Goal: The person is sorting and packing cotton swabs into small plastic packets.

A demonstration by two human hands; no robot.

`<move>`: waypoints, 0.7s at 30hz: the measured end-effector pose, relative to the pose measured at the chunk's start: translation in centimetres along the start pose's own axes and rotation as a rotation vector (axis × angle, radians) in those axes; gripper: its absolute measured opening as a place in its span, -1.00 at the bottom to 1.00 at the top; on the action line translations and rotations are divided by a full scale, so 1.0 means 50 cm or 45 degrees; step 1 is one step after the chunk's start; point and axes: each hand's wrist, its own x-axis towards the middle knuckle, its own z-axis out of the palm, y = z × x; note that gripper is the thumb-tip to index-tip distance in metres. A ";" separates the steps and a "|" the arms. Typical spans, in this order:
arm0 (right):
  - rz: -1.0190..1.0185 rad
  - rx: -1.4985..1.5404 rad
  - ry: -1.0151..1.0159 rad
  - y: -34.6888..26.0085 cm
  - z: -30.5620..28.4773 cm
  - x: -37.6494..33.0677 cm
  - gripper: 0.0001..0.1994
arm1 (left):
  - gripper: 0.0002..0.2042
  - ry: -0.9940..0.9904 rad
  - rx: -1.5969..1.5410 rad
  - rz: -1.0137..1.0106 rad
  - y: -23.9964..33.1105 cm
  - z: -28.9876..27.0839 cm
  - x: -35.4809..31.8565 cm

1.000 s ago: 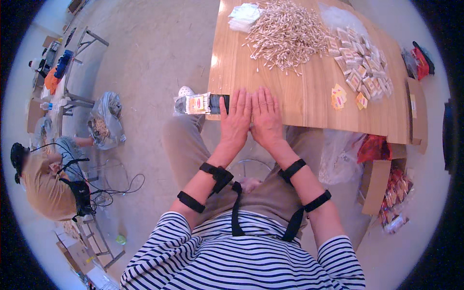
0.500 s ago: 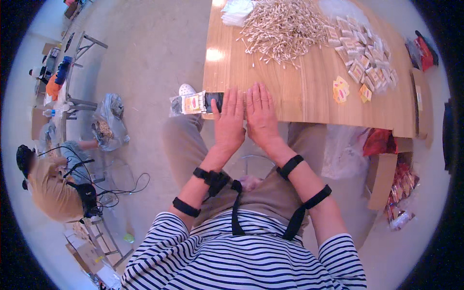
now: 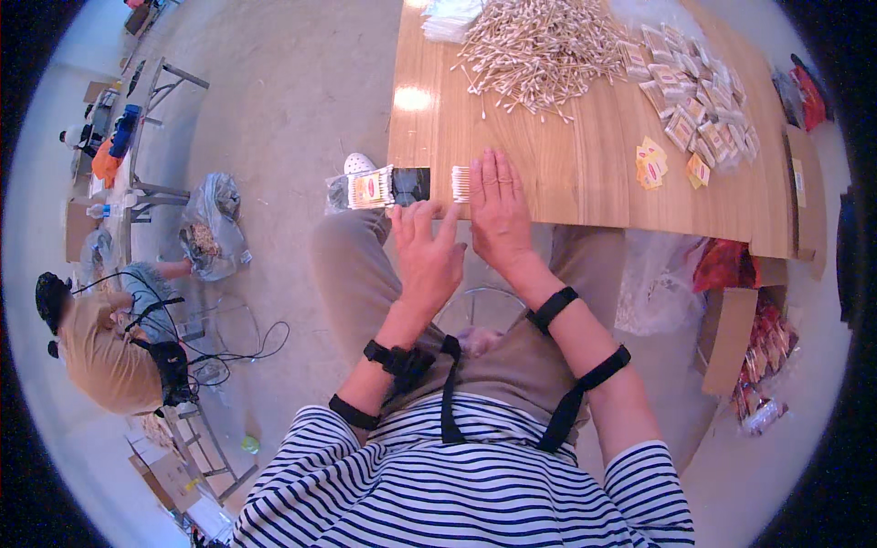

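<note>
My right hand (image 3: 500,212) lies flat on the table near its front edge, fingers stretched out together. Along its left side is a small row of cotton swabs (image 3: 460,184), lined up side by side. My left hand (image 3: 427,254) is at the table edge with its fingers bent and apart; I see nothing in it. Just beyond its fingertips, a clear packet of cotton swabs (image 3: 370,189) with a yellow and red label sticks out past the table's left edge. Between packet and row lies a black patch (image 3: 411,184) on the tabletop.
A large heap of loose cotton swabs (image 3: 544,55) covers the far table. To its right are several filled packets (image 3: 699,110) and yellow label cards (image 3: 650,166). Clear plastic bags (image 3: 452,18) lie far left. Another person (image 3: 110,356) sits at left; an open carton (image 3: 731,338) stands at right.
My left hand has drawn back toward me and lifted off the row of swabs, its fingers now bent. The swab row has come into view. My right hand stays nearly in place.
</note>
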 end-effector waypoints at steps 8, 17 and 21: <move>0.005 0.011 -0.012 -0.002 -0.007 0.003 -0.29 | -0.31 -0.015 0.090 -0.054 0.006 0.014 0.004; 0.011 -0.083 -0.071 -0.008 -0.013 0.007 -0.31 | -0.33 0.005 0.079 -0.045 0.000 0.015 0.002; 0.018 -0.006 -0.043 -0.006 -0.008 0.005 -0.29 | -0.40 0.021 0.061 0.004 -0.002 0.019 0.011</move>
